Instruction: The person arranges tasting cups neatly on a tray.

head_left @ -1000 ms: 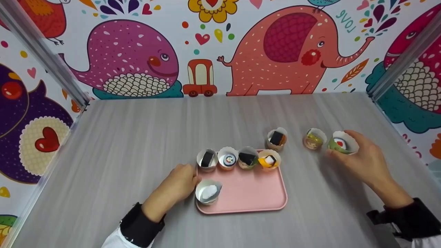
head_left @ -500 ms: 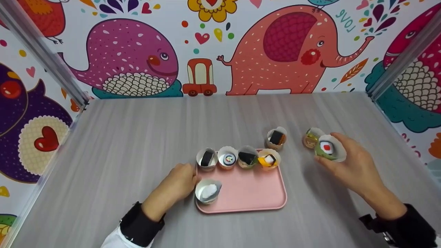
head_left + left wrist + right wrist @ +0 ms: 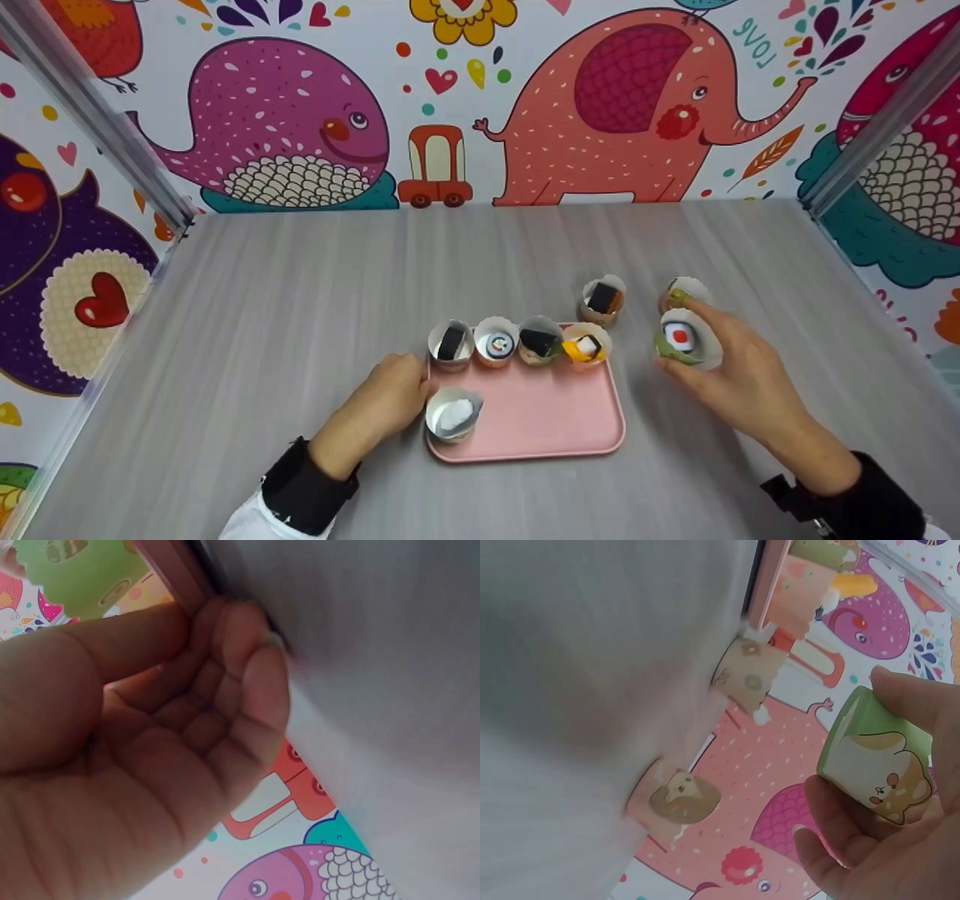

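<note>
My right hand (image 3: 750, 379) grips a green paper baking cup (image 3: 877, 757) between thumb and fingers, raised off the table right of the tray. Inside that cup lies a toy sushi roll (image 3: 679, 337) with a red centre. At the left rim of the pink tray (image 3: 536, 420), my left hand (image 3: 386, 397) pinches the edge; the left wrist view has the thumb and curled fingers on it. A row of several cups with sushi pieces stands along the tray's back. One cup with a white piece (image 3: 454, 414) sits at its front left.
Behind the tray's right end, on the grey table (image 3: 300, 300), stands a cup with a black and orange piece (image 3: 603, 298). Another cup (image 3: 684, 291) is just behind my right hand, partly hidden. Printed panels (image 3: 442, 90) border the table at back and sides.
My right hand has carried the green cup leftward and slightly nearer, passing in front of the cup behind it. My left hand and the tray have stayed put.
</note>
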Available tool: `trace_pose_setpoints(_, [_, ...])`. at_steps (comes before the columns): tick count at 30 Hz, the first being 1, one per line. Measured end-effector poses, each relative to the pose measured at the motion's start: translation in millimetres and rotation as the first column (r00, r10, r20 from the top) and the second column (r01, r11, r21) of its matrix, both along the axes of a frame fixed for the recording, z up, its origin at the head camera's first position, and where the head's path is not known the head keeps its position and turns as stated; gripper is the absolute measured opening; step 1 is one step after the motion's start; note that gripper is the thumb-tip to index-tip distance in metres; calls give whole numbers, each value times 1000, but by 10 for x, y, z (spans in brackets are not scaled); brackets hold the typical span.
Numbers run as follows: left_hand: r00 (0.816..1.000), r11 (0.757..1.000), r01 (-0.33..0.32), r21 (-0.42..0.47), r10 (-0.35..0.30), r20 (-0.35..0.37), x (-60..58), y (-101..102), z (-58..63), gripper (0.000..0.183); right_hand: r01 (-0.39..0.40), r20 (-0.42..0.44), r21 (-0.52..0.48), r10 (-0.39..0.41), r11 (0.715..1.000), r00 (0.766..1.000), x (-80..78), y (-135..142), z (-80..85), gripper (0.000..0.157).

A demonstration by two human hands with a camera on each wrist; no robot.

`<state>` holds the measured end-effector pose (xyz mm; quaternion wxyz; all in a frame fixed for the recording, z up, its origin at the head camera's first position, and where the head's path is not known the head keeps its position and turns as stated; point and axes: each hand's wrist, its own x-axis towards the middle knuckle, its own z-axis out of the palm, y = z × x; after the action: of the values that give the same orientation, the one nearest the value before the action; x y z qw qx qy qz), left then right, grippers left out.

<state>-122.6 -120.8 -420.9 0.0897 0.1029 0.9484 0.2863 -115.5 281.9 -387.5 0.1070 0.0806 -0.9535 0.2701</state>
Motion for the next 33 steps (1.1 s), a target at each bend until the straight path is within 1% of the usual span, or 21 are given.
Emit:
trace_pose_setpoints(3, [1000, 1000, 1, -2, -1, -7, 1, -1, 3, 46, -17, -14, 2, 17, 1000, 1000, 21, -56, 11, 79])
trace_pose_setpoints(7, [1000, 1000, -10, -10, 10, 8, -6, 6, 9, 46, -47, -56, -5, 47, 999, 997, 46, -142, 17, 77])
trace_pose_setpoints(14, [999, 1000, -24, -19, 25, 28, -12, 13, 13, 46, -89, -56, -15, 88, 996, 995, 85, -315, 33, 78])
trace_pose_setpoints(17, [999, 999, -29, -16, 29, 36, -12, 15, 12, 45, -118, -91, -19, 116, 993, 989, 106, -407, 11, 77])
trace_pose_setpoints(21, [998, 999, -35, -10, 35, 42, -9, 8, 10, 44, -188, -160, -45, 179, 981, 971, 132, -556, -86, 77])
trace_pose_setpoints(25, [999, 1000, -24, -8, 24, 35, -6, 0, 11, 44, -283, -209, -60, 265, 957, 941, 154, -715, -211, 77])
trace_pose_setpoints(30, [999, 1000, -13, -8, 13, 36, -9, 5, 7, 46, -374, -208, -49, 356, 926, 911, 176, -880, -291, 77])
trace_pose_setpoints(33, [999, 1000, -18, -5, 18, 44, -9, 13, 8, 47, -405, -172, -30, 394, 914, 903, 184, -965, -309, 75])
